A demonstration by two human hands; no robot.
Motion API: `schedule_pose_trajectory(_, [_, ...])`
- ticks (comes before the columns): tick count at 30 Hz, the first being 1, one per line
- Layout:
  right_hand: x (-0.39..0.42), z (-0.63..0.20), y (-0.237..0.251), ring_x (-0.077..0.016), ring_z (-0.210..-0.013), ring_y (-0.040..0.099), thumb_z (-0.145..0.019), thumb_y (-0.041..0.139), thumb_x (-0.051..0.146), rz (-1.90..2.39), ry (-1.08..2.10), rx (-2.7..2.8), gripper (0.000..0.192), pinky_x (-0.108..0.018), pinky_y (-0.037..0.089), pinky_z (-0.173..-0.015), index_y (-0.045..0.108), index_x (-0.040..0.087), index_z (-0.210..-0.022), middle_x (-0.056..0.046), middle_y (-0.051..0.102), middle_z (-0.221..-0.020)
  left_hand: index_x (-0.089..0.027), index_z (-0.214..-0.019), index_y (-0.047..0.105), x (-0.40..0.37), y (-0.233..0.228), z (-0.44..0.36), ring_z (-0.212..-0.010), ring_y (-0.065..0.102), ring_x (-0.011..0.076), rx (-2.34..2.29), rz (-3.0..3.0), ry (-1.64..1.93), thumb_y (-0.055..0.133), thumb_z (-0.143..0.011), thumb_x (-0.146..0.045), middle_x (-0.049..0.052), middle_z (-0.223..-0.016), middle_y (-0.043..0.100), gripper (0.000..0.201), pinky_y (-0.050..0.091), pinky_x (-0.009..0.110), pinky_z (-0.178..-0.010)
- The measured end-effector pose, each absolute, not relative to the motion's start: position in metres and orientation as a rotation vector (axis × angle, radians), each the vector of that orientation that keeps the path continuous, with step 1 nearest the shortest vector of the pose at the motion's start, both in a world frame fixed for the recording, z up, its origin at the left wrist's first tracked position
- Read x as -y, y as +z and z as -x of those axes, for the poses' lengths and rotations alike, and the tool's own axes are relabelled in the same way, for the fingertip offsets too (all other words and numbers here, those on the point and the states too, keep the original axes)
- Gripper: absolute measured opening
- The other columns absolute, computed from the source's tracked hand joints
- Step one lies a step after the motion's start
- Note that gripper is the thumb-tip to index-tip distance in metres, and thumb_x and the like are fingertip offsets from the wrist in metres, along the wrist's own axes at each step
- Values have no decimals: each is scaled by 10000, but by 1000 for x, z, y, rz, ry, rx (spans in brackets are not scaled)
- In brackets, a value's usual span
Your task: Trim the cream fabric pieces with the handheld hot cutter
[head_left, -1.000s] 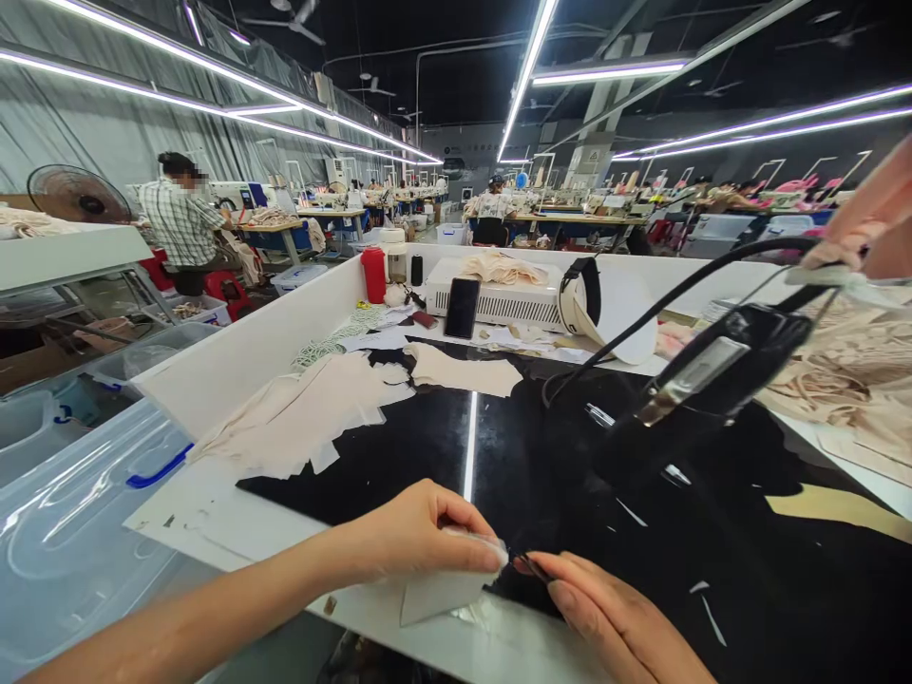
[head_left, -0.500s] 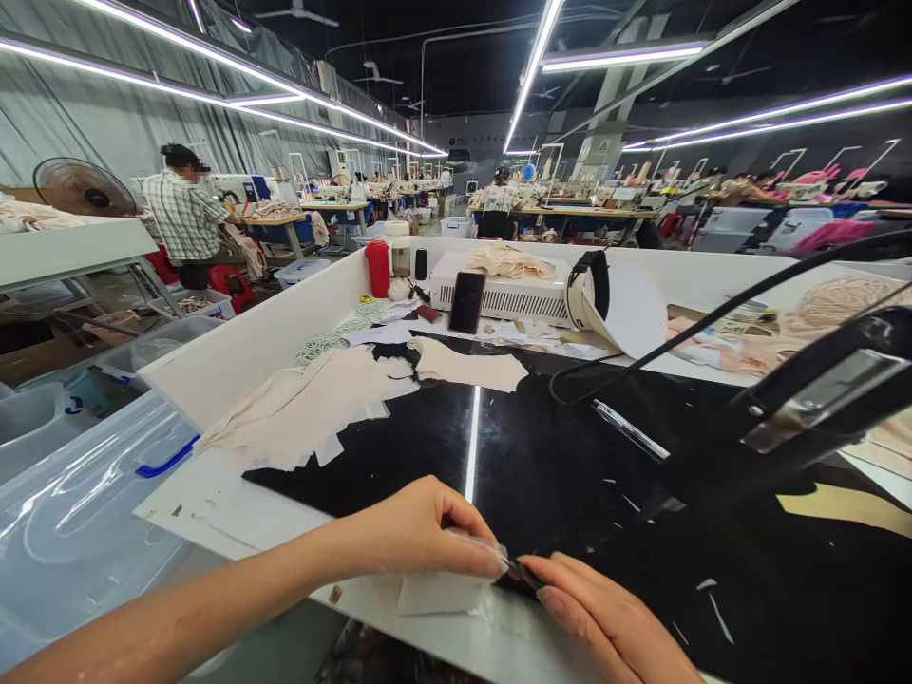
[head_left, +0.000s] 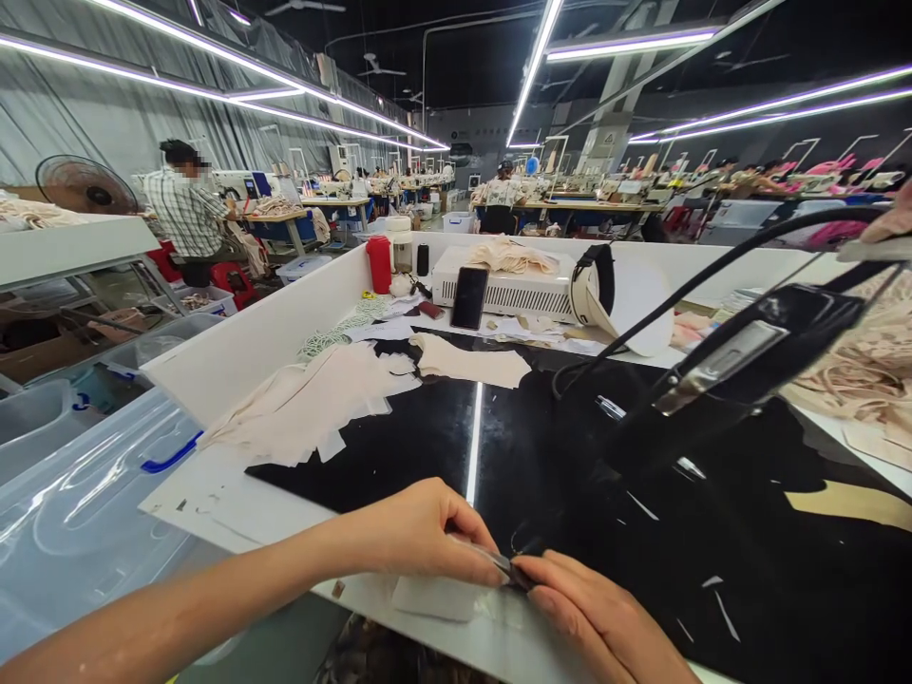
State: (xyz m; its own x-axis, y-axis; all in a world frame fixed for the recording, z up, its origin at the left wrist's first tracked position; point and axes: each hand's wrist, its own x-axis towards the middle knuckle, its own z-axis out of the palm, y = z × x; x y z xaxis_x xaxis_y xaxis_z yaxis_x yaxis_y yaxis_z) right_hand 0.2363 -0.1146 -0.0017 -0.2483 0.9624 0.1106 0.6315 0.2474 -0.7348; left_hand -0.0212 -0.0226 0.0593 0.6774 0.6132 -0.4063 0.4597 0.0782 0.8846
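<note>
In the head view, at the bottom centre of the frame, the left hand (head_left: 420, 532) has its fingers pressed together in a pinch on a small thin piece (head_left: 499, 562), which looks half transparent with a dark end; it is too small to say what material it is. The right hand (head_left: 605, 622) comes from the lower right, and its fingertips (head_left: 534, 581) meet the same piece from the other side, so both hands close on it at one spot, just above the near edge of the table. Under the pinch lies a pale fabric patch (head_left: 434, 598), and I cannot tell if the piece touches it. The right hand is cut off by the lower border of the frame, so its palm and wrist are not seen. The black work surface (head_left: 427, 446) fills the middle of the frame, with a heap of cream fabric pieces (head_left: 320, 404) in the centre left. On the right side a black lamp head (head_left: 741, 366) hangs over the table, and its cable (head_left: 684, 290) runs to the upper right, where a part of another hand (head_left: 894, 223) is only partly in the frame. Further back, in the upper middle, a black phone (head_left: 470, 297) leans on a white machine (head_left: 505, 285), and a red bottle (head_left: 378, 264) stands at its left.
</note>
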Motion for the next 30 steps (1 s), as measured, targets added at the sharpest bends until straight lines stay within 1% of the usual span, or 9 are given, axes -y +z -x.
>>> schedule_pose_trajectory(3, [116,-239,-9,-302,-1161,853,-1109,486,694,1423,920,1948,545,-364,699,-1022,880,364,-1289,-73,885,-1245,-182,-922,904,22,60,22,-642,401,113,-918,-1566,137,853,-836,-432,-46,-648,523,269,274,259,-558])
schedule_pose_trajectory(6, [116,-239,-11,-307,-1162,844,-1096,500,722,1486,971,1923,555,-407,665,-1089,870,368,-1310,-69,880,-1253,-182,-929,905,22,59,21,-650,418,117,-926,-1577,128,851,-828,-445,-41,-659,542,287,287,263,-570])
schedule_pose_trajectory(7, [116,-237,-11,-299,-1120,848,-1093,500,731,1496,969,1914,562,-403,670,-1070,871,365,-1306,-69,885,-1212,-181,-931,906,22,59,21,-655,427,119,-927,-1581,127,850,-823,-447,-38,-668,554,292,294,263,-574])
schedule_pose_trajectory(11, [114,-230,-6,-233,-869,819,-1104,465,738,1411,970,1883,576,-311,684,-885,887,366,-1228,-47,851,-975,-180,-925,908,22,58,21,-672,449,125,-931,-1587,129,843,-802,-433,-30,-697,587,289,303,263,-578])
schedule_pose_trajectory(13, [114,-228,-6,-218,-820,799,-1104,454,748,1389,947,1875,587,-292,674,-851,891,366,-1188,-36,825,-917,-180,-923,908,23,58,21,-670,449,126,-935,-1589,123,838,-797,-436,-30,-699,585,293,303,265,-579])
schedule_pose_trajectory(15, [115,-228,-9,-220,-827,799,-1103,447,756,1402,919,1874,602,-295,671,-852,892,358,-1179,-37,822,-912,-184,-931,909,22,58,21,-682,460,129,-931,-1599,118,834,-800,-441,-26,-718,598,298,313,266,-589])
schedule_pose_trajectory(20, [116,-229,-14,-224,-920,819,-1120,436,730,1405,929,1886,593,-289,661,-863,883,352,-1210,-42,845,-1006,-199,-940,908,22,57,21,-717,477,140,-932,-1608,116,850,-796,-446,-23,-744,611,291,325,268,-606])
schedule_pose_trajectory(25, [115,-228,-10,-197,-858,806,-1130,449,707,1348,912,1899,562,-254,655,-808,887,358,-1186,-26,821,-937,-199,-932,902,23,57,21,-714,469,140,-949,-1615,100,847,-814,-444,-24,-744,591,278,320,273,-604])
schedule_pose_trajectory(30, [111,-236,-12,-178,-853,815,-1144,483,650,1319,875,1953,501,-211,658,-815,885,360,-1221,-21,826,-927,-227,-1007,903,22,57,23,-811,531,156,-896,-1681,137,875,-843,-464,-9,-873,630,290,351,261,-651])
